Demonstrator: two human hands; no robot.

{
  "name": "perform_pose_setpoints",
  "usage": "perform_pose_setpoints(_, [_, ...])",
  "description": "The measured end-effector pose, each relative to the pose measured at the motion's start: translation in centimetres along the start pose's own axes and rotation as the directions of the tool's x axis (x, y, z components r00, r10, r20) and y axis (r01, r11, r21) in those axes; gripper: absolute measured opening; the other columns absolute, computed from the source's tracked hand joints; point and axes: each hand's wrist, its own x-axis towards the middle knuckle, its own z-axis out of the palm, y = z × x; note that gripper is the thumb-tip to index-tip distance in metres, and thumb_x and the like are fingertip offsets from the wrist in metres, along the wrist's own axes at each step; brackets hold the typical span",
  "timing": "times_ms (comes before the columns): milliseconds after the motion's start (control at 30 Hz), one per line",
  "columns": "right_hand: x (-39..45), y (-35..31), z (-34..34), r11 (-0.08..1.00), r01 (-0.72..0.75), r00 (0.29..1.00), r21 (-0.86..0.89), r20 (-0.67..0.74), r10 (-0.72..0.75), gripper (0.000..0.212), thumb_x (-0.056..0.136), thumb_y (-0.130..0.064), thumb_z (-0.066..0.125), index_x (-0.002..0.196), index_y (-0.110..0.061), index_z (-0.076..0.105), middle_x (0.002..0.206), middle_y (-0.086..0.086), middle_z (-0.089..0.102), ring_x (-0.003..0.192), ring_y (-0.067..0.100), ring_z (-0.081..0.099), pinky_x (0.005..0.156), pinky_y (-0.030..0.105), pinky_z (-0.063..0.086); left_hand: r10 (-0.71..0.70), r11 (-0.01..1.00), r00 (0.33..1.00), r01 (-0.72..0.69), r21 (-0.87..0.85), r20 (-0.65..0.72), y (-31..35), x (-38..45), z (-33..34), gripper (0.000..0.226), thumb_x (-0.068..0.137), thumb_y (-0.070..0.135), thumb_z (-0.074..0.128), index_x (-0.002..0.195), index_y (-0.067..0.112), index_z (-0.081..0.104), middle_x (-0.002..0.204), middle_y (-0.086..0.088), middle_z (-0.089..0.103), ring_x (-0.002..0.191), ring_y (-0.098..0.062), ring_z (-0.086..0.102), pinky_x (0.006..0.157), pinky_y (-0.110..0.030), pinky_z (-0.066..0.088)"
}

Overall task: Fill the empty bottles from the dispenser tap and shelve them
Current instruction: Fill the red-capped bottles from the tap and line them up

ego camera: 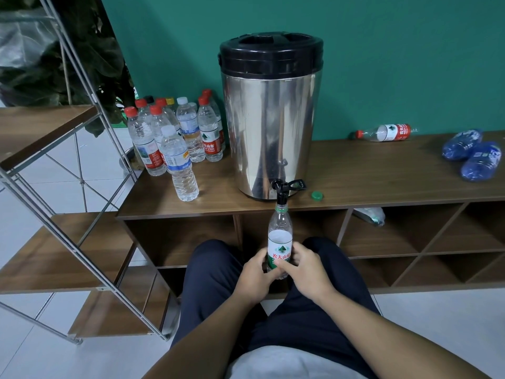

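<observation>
1. Both forearms reach forward from the bottom of the view, over knees in dark trousers; the person seems to sit or crouch low so the bottle can hang under the tap.
2. Left hand [255, 272] curls round the lower left side of the green-label bottle [279, 242], fingers wrapped at the label. Right hand [302, 265] grips the opposite side, thumb lying across the label front. Two hands probably steady the bottle so its mouth stays lined up.
3. That bottle stands upright in the air in front of the cabinet [382, 176], its open neck right up against the black tap [282, 191], which overhangs the cabinet's front edge. I cannot tell whether water is running; the bottle looks mostly clear.
4. Its green cap [317, 195] lies on the cabinet top just right of the tap, close enough to grab once filling ends.
5. Behind the tap sits the steel dispenser [270, 119] with a black lid, set at the front edge so the tap clears the wood.
6. To its left a cluster of upright capped bottles [175, 132] stands together; several appear to hold water, so they are likely done and waiting.
7. To the right, a red-label bottle [388, 132] lies on its side by the wall, and blue crumpled bottles [472, 155] lie further right, likely the empties.
8. Left of the cabinet stands a wood-and-metal shelf rack [54, 242], presumably where filled bottles go.
</observation>
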Motion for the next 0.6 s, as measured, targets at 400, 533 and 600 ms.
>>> perform_pose_setpoints(400, [-0.07,-0.10,0.08,1.000,-0.005,1.000,0.009,0.000,0.005,0.039,0.095,-0.013,0.086,0.130,-0.022,0.073,0.111,-0.007,0.084,0.099,0.011,0.082,0.080,0.038,0.069,-0.003,1.000,1.000,0.003,0.006,-0.003,0.12,-0.12,-0.03,0.039,0.100,0.034,0.083,0.136,0.039,0.070,0.123,0.014,0.080,0.113,-0.012,0.077,0.104,-0.047,0.062])
perform_pose_setpoints(533, [-0.01,-0.05,0.11,1.000,-0.006,1.000,0.007,0.000,0.006,0.040,0.095,-0.013,0.086,0.131,-0.021,0.073,0.112,-0.008,0.083,0.100,0.011,0.081,0.080,0.038,0.069,-0.009,1.000,1.000,0.009,0.002,0.004,0.11,-0.13,-0.05,0.038,0.099,0.036,0.083,0.134,0.041,0.070,0.122,0.013,0.080,0.112,-0.013,0.078,0.103,-0.049,0.063])
perform_pose_setpoints(600, [0.00,-0.03,0.09,1.000,-0.003,1.000,0.008,0.000,0.003,0.040,0.094,-0.013,0.086,0.131,-0.021,0.073,0.112,-0.008,0.084,0.100,0.011,0.082,0.080,0.039,0.069,-0.010,1.000,1.000,0.010,-0.003,0.008,0.06,-0.08,-0.04,0.038,0.097,0.038,0.083,0.134,0.041,0.070,0.121,0.012,0.081,0.111,-0.014,0.078,0.103,-0.050,0.063])
